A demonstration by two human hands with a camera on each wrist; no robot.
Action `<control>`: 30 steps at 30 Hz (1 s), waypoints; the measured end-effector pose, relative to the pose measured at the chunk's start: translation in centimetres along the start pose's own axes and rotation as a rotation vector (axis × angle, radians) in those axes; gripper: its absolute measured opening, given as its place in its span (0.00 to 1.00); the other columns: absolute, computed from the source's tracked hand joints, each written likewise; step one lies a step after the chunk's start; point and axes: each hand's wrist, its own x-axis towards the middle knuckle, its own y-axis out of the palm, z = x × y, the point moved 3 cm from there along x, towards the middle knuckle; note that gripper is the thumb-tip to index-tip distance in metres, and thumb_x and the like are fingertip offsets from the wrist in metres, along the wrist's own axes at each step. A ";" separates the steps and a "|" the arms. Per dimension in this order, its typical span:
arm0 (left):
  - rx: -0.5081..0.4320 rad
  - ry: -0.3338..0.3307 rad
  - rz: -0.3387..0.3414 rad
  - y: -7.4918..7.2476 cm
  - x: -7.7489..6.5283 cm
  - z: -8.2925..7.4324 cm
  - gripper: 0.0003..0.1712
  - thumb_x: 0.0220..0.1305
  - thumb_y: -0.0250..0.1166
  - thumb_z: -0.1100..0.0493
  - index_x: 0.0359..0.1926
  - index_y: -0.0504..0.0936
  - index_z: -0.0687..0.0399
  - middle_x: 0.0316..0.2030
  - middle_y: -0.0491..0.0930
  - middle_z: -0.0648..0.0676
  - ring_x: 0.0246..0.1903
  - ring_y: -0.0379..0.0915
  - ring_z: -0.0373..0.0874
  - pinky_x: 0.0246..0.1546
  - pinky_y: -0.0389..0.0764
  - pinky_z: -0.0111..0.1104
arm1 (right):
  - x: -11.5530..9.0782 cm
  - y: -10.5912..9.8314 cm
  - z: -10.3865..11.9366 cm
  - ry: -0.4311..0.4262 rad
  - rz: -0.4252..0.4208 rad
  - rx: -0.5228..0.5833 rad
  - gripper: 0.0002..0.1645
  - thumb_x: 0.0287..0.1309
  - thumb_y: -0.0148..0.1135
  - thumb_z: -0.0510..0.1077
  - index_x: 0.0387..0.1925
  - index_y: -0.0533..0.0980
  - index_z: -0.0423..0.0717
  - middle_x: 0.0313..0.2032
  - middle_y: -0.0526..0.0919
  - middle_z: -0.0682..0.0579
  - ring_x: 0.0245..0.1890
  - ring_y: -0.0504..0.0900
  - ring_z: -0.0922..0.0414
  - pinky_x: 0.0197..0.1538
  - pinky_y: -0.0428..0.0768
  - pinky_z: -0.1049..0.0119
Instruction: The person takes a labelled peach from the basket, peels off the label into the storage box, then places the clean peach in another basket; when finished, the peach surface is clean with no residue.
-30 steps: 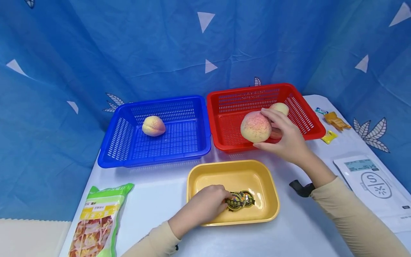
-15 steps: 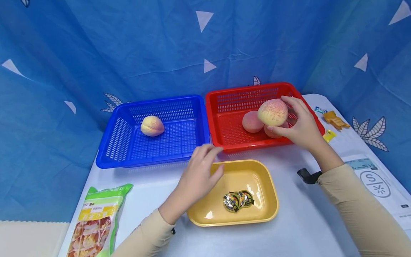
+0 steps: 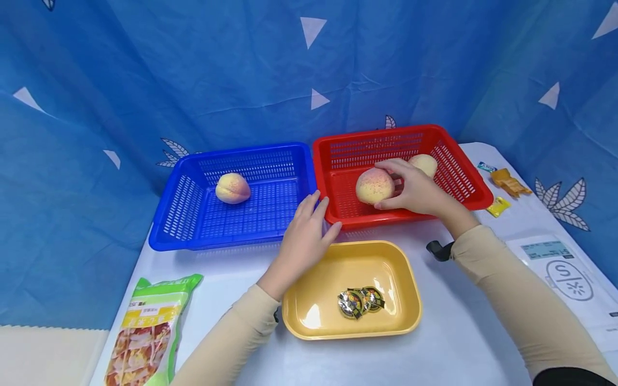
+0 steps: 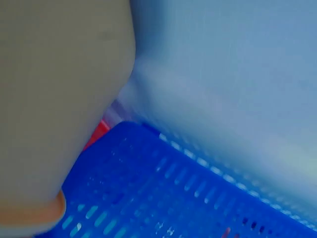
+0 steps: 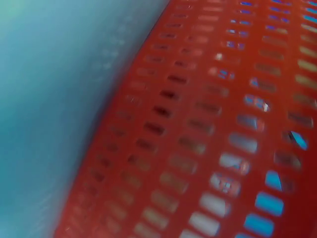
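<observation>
In the head view my right hand (image 3: 410, 187) reaches over the front rim of the red basket (image 3: 357, 221) and grips a pink and yellow peach (image 3: 374, 186) between thumb and fingers. Behind the hand sits a paler peach (image 3: 425, 164) in the same basket; whatever lies under the palm is hidden. My left hand (image 3: 305, 233), holding nothing, spreads its fingers over the gap between the blue basket (image 3: 232, 245) and the yellow tray (image 3: 347, 333). One peach (image 3: 233, 188) lies in the blue basket. Neither wrist view shows the fingers.
Several round black and gold stickers (image 3: 359, 302) lie in the yellow tray. A green food bag (image 3: 147, 332) is at the left. On the right are a white scale (image 3: 555, 268), an orange wrapper (image 3: 510, 183) and a yellow packet (image 3: 498, 206). A blue curtain (image 3: 251, 69) hangs behind.
My left hand has risen from the stickers in the yellow tray towards the baskets, its fingers straightening. My right hand carried its peach rightwards, then back left and lower within the red basket.
</observation>
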 end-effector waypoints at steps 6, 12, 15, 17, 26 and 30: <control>0.044 0.028 -0.009 0.4 0.3 -0.1 0.36 0.71 0.58 0.43 0.71 0.68 0.60 0.73 0.63 0.59 0.75 0.53 0.55 0.72 0.65 0.49 | 1.8 1.4 0.9 -0.037 0.110 -0.140 0.51 0.42 0.82 0.49 0.69 0.69 0.52 0.66 0.72 0.48 0.62 0.75 0.47 0.63 0.77 0.46; 0.066 0.039 -0.009 0.6 0.4 -0.1 0.36 0.71 0.58 0.42 0.71 0.68 0.59 0.73 0.63 0.59 0.75 0.54 0.55 0.72 0.64 0.48 | 2.6 2.4 0.6 -0.064 0.152 -0.272 0.49 0.40 0.82 0.49 0.66 0.72 0.47 0.64 0.77 0.46 0.57 0.69 0.48 0.59 0.75 0.51; 0.061 0.041 -0.010 0.6 0.3 -0.1 0.36 0.71 0.58 0.42 0.71 0.68 0.60 0.73 0.63 0.59 0.75 0.54 0.55 0.72 0.64 0.48 | 2.8 2.6 0.4 -0.065 0.155 -0.303 0.49 0.38 0.83 0.49 0.65 0.73 0.46 0.64 0.78 0.45 0.54 0.69 0.49 0.55 0.73 0.53; 0.055 0.040 -0.016 0.6 0.2 -0.1 0.36 0.71 0.58 0.42 0.70 0.68 0.60 0.73 0.64 0.59 0.75 0.54 0.55 0.72 0.65 0.48 | 2.9 2.7 0.3 -0.063 0.160 -0.322 0.49 0.38 0.83 0.49 0.65 0.74 0.46 0.63 0.78 0.46 0.55 0.70 0.49 0.55 0.72 0.53; 0.002 0.039 -0.027 0.3 0.0 0.1 0.34 0.70 0.60 0.46 0.69 0.70 0.61 0.72 0.65 0.60 0.74 0.55 0.56 0.73 0.63 0.48 | 3.0 3.0 0.5 -0.071 0.201 -0.371 0.47 0.40 0.82 0.49 0.66 0.74 0.49 0.64 0.77 0.49 0.57 0.70 0.48 0.59 0.73 0.50; -0.046 0.034 -0.032 -0.3 -0.4 0.5 0.32 0.70 0.61 0.48 0.69 0.71 0.59 0.72 0.66 0.58 0.75 0.55 0.55 0.74 0.61 0.48 | 2.7 2.8 0.8 -0.038 0.205 -0.352 0.48 0.42 0.81 0.52 0.67 0.73 0.52 0.66 0.76 0.50 0.59 0.68 0.49 0.61 0.73 0.48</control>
